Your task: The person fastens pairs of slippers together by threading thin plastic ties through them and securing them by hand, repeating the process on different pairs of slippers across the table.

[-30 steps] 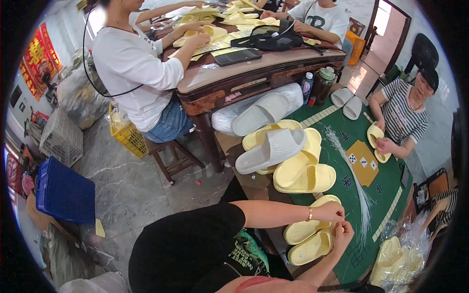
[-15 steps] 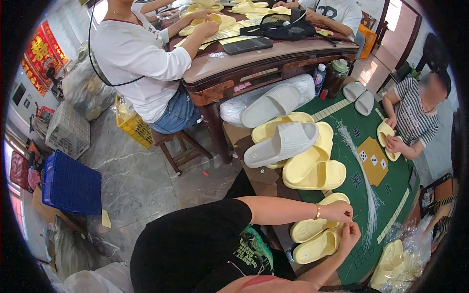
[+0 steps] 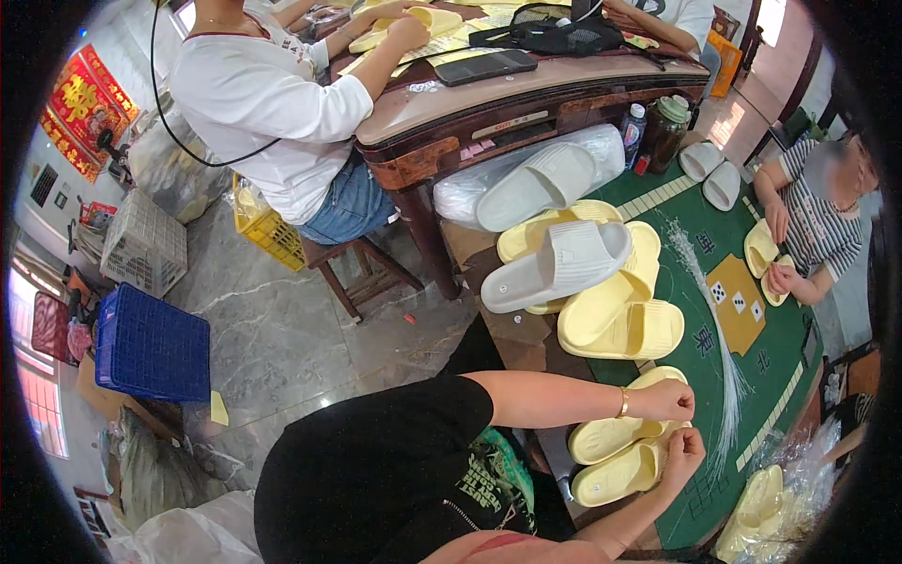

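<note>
A pair of pale yellow slides, one slipper (image 3: 601, 442) behind the other slipper (image 3: 611, 481), lies at the near edge of the green table. Over their strap ends my left hand (image 3: 661, 402), wearing a gold bracelet, is closed in a pinch. Just nearer, my right hand (image 3: 684, 455) is pinched too, its fingertips a small gap from the left ones. Whatever the fingers hold is too fine or hidden to see. Beyond them a bundle of thin whitish plastic strands (image 3: 722, 352) lies across the table.
Yellow slides (image 3: 625, 329) and a grey slide (image 3: 556, 267) are piled to the left. A bottle (image 3: 632, 132) and a dark jar (image 3: 666, 134) stand farther left. Across the table, a person in stripes (image 3: 819, 211) handles yellow slides. Bagged slides (image 3: 761, 515) lie at right.
The whole view has shifted slightly rightward. A thin white strand visible between my fingertips earlier no longer shows. My hands stay close together over the same pair of slides.
</note>
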The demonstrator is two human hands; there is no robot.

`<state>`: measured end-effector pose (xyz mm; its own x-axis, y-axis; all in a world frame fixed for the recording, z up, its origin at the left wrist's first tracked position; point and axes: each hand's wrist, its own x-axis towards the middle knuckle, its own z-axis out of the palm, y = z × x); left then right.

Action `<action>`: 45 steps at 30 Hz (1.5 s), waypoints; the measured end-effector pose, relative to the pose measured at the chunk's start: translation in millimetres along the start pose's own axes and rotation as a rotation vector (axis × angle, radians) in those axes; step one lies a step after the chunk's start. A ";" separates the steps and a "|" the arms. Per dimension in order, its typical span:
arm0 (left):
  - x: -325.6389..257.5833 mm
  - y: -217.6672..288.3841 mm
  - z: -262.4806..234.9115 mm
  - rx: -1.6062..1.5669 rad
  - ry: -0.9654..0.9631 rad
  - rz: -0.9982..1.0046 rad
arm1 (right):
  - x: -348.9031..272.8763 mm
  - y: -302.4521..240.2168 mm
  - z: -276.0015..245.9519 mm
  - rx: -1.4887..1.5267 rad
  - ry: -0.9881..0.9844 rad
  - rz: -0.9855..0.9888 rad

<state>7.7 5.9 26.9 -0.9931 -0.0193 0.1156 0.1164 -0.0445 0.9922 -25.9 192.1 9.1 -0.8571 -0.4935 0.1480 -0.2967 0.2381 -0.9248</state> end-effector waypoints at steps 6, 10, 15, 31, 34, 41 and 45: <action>-3.6 -0.9 2.8 0.197 -0.057 0.131 | -1.9 -9.8 2.5 0.025 0.070 0.073; 0.2 -1.9 1.5 0.041 0.020 0.033 | -0.7 -10.7 3.3 -0.002 0.038 0.038; -2.2 -2.0 2.0 0.010 0.047 0.054 | -1.4 0.2 1.8 0.000 0.040 -0.046; -2.1 0.7 2.7 0.158 -0.056 0.107 | -0.8 -12.8 6.6 -0.011 0.103 -0.057; -0.7 -1.2 1.2 0.165 -0.070 0.078 | -1.5 -27.2 8.7 0.081 0.088 0.092; 2.4 -1.8 -0.4 0.253 -0.115 0.081 | 0.2 -6.0 3.5 -0.014 0.093 0.007; 2.1 0.5 -1.7 0.058 -0.044 0.022 | -0.4 -6.7 4.7 0.000 0.054 -0.046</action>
<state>5.6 4.1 27.6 -0.9902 0.0246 0.1377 0.1381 0.0130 0.9903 -21.6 186.9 13.6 -0.8641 -0.4581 0.2086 -0.3362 0.2168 -0.9165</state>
